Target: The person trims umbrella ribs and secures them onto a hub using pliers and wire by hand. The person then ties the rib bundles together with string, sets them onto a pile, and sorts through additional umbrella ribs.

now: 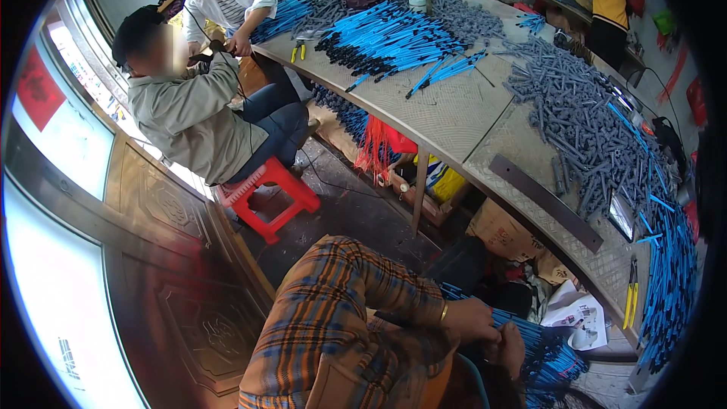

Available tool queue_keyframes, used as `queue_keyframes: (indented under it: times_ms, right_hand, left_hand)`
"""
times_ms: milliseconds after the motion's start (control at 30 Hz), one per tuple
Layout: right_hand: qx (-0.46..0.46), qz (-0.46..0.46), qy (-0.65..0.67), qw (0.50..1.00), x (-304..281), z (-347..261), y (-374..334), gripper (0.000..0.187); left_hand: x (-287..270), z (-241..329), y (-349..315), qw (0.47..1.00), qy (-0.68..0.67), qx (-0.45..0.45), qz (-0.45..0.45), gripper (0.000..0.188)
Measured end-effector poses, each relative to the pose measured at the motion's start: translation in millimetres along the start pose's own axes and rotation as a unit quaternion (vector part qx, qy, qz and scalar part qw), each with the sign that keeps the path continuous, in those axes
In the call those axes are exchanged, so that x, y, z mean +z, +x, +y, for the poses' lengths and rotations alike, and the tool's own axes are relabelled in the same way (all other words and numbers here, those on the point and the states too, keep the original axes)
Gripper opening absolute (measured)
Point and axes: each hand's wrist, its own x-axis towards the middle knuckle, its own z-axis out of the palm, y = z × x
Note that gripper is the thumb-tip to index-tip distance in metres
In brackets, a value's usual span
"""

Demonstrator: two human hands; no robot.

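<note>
A bundle of thin blue rods with dark ends (551,356) lies low in front of me, below the table edge. My left hand (471,321), coming out of an orange and blue plaid sleeve with a yellow bracelet at the wrist, is closed at the bundle's near side. Right beside it, my right hand (512,348) has its fingers bent in, thumb up, against the rods. Whatever the fingertips pinch between the two hands is too small to make out. Thin red strands show among the rods.
The long table (424,110) carries a blue rod pile (390,38), grey plastic parts (583,121), a dark metal bar (545,203) and yellow-handled pliers (631,295). One person sits on a red stool (269,197); another stands beside. Others work at the back.
</note>
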Motion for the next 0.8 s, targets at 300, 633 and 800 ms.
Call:
queue_keyframes:
  times_ms: [300,633,800]
  right_hand:
    - [-0.017,0.0,-0.088,0.996,10,2,-20,0.015]
    - [-0.081,-0.061,-0.449,0.888,33,-10,-20,0.021]
    - [-0.094,-0.05,-0.477,0.872,31,-9,-19,0.021]
  left_hand:
    - [-31,-10,17,0.96,-0.187,-0.181,-0.104,0.009]
    - [-33,-11,25,0.938,-0.201,-0.244,-0.143,0.01]
    - [-35,-9,25,0.938,-0.193,-0.238,-0.163,0.008]
